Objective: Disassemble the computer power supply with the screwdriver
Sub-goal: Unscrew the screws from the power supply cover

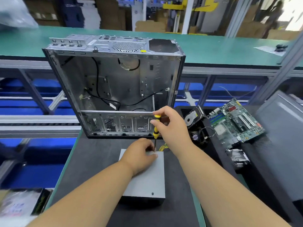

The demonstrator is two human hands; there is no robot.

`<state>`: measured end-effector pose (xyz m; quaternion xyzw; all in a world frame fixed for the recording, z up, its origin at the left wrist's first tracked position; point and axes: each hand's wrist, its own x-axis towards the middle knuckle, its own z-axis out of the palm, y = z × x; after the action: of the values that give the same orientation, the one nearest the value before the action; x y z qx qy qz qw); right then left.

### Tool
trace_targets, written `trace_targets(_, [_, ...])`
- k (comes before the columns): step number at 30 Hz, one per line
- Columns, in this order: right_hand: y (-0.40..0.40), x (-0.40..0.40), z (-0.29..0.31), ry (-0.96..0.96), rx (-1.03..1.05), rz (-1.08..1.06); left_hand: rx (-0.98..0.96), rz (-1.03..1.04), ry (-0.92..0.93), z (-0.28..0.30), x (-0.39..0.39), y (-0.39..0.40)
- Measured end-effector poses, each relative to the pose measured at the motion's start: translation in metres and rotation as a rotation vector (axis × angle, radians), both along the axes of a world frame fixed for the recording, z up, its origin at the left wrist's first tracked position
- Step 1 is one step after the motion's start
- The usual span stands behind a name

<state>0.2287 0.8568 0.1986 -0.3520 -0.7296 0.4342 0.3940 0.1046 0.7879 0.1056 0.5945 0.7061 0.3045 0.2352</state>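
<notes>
Power supply (147, 176), a grey metal box, lies flat on the dark mat (91, 161) at lower centre of the frame. Left hand (139, 157) rests on its far end, fingers curled beside the screwdriver tip. Right hand (170, 123) grips the yellow-and-black screwdriver (155, 130), held upright (tip on the box's far edge). Behind stands an emptied computer case (114, 82); a motherboard (236, 122) lies at right.

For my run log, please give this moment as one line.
step: unscrewing | right hand: grips screwdriver upright | tip: far edge of power supply | left hand: rests on it
</notes>
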Motion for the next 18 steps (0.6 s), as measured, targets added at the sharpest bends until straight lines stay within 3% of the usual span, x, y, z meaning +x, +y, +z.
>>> trace_targets(8, [0.007,0.000,-0.012,-0.024,-0.076,0.295,0.002,0.017,0.098,-0.002,0.003,0.001])
trace_targets(18, [0.023,0.017,-0.023,0.167,-0.147,0.340,0.045,-0.012,0.107,0.000,0.003,0.000])
